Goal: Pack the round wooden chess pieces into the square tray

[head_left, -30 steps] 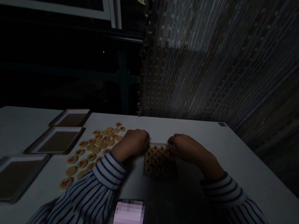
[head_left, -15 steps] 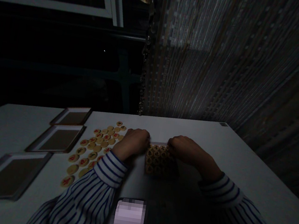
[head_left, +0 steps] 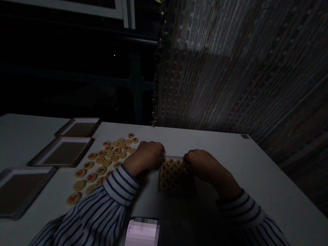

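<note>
A small box [head_left: 171, 175] filled with rows of round wooden pieces marked in dark characters lies on the white table. My left hand [head_left: 149, 155] is closed at the box's far left corner, and my right hand [head_left: 202, 164] is closed at its far right corner. The fingertips of both hands are hidden, so what they pinch cannot be made out. Left of my left hand, many loose round pieces [head_left: 109, 155] lie spread out, some with red or dark characters, others plain. My left sleeve covers part of them.
Three shallow open trays [head_left: 62, 152] stand in a slanting row on the left of the table [head_left: 222, 142]. A phone-like object with a blurred pale screen [head_left: 141, 243] lies at the near edge. Behind the table hangs a string curtain [head_left: 206, 84].
</note>
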The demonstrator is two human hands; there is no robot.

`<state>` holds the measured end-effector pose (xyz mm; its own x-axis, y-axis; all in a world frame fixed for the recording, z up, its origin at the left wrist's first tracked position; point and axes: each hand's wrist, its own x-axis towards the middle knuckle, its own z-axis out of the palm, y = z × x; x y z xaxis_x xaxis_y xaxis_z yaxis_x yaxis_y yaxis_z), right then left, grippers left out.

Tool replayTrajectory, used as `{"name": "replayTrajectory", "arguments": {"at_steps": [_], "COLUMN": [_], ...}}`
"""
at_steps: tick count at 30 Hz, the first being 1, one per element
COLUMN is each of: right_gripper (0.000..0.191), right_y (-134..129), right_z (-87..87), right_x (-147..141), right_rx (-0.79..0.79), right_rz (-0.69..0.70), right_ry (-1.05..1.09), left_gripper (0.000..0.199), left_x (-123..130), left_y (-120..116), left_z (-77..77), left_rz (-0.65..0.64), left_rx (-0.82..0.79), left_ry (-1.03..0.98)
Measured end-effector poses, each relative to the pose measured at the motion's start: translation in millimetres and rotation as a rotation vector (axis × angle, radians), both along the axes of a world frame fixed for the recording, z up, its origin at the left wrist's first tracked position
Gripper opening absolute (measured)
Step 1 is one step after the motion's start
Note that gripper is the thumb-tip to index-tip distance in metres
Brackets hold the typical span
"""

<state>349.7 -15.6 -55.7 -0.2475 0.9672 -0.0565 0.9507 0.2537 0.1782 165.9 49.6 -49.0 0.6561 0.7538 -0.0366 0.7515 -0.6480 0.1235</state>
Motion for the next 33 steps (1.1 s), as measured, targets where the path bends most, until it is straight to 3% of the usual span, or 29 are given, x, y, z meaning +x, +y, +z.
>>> {"name": "replayTrajectory", "arguments": {"at_steps": [18,33], "right_gripper": [0.020,0.020], "right_y": [1.3,-2.4], "right_z": [-4.7,3.9], "right_x": [4.9,5.0], "right_rx": [0.036,0.036], "right_rz": [0.036,0.002], "right_ry": [0.002,-0.053], "left_gripper": [0.032,0.026], "left_x": [-0.7,-1.2], "left_y": [-0.4,1.0], "left_z": [1.0,-0.2], "left_rz": [-0.030,-0.022], "left_rx": [0.013,0.008], "left_ry": [0.003,0.035]}}
